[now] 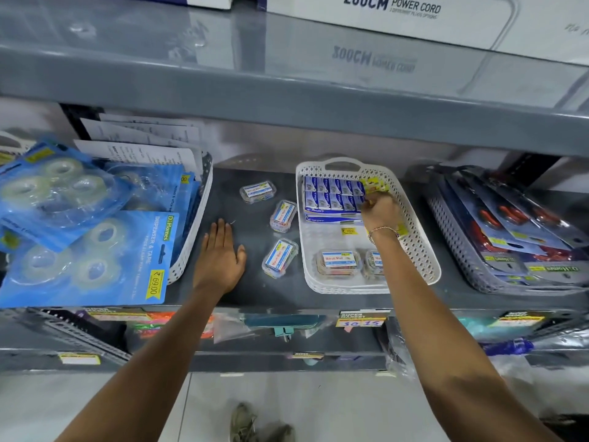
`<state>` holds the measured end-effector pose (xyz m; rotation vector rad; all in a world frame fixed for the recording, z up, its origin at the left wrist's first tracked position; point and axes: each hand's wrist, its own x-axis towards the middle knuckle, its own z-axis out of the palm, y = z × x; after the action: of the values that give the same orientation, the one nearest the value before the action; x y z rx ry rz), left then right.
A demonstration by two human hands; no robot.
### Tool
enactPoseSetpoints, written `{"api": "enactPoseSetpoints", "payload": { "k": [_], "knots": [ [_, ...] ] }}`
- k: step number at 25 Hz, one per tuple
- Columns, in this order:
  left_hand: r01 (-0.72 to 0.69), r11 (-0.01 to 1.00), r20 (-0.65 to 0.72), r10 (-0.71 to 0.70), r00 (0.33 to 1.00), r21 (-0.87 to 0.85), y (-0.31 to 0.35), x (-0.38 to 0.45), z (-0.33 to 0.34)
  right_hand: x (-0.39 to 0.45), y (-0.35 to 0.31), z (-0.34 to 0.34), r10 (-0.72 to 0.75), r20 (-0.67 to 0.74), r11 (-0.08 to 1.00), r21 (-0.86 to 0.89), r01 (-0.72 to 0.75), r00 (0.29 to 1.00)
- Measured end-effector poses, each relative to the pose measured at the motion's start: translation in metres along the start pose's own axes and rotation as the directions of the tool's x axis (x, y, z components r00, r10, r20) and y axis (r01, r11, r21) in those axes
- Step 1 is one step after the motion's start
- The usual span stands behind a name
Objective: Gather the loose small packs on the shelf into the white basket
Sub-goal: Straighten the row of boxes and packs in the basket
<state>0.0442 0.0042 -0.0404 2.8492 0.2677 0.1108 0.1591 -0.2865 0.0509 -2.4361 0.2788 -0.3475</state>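
The left hand (220,250) lay flat and spread on the dark shelf (255,291), holding nothing. The right hand (379,212) pinched a yellow pack (375,186) inside the white basket (424,247); it should be set down flat beside the blue boxes (333,194). Three clear small packs (279,258) with blue-and-white labels lay loose just left of the basket.
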Motion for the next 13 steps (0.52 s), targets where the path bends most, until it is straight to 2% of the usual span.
{"api": "enactPoseSetpoints", "payload": {
  "k": [4, 8, 11, 13],
  "knots": [
    [-0.009, 1.000, -0.014, 0.009, 1.000, 0.010, 0.000, 0.000, 0.001, -0.010, 0.007, 0.004, -0.173, 0.225, 0.939, -0.255, 0.230, 0.959],
    [-0.012, 1.000, -0.016, 0.012, 1.000, 0.014, 0.000, 0.000, 0.001, -0.011, 0.005, 0.007, -0.198, 0.255, 0.909, -0.313, 0.275, 0.946],
    [-0.017, 1.000, -0.025, 0.017, 1.000, 0.013, -0.001, 0.000, 0.001, -0.016, 0.007, 0.014, -0.277, 0.394, 0.800, -0.411, 0.437, 0.876],
    [-0.019, 1.000, -0.025, 0.019, 1.000, 0.006, -0.001, 0.000, 0.001, -0.019, 0.008, 0.018, -0.262, 0.434, 0.767, -0.449, 0.459, 0.862]
  ]
}}
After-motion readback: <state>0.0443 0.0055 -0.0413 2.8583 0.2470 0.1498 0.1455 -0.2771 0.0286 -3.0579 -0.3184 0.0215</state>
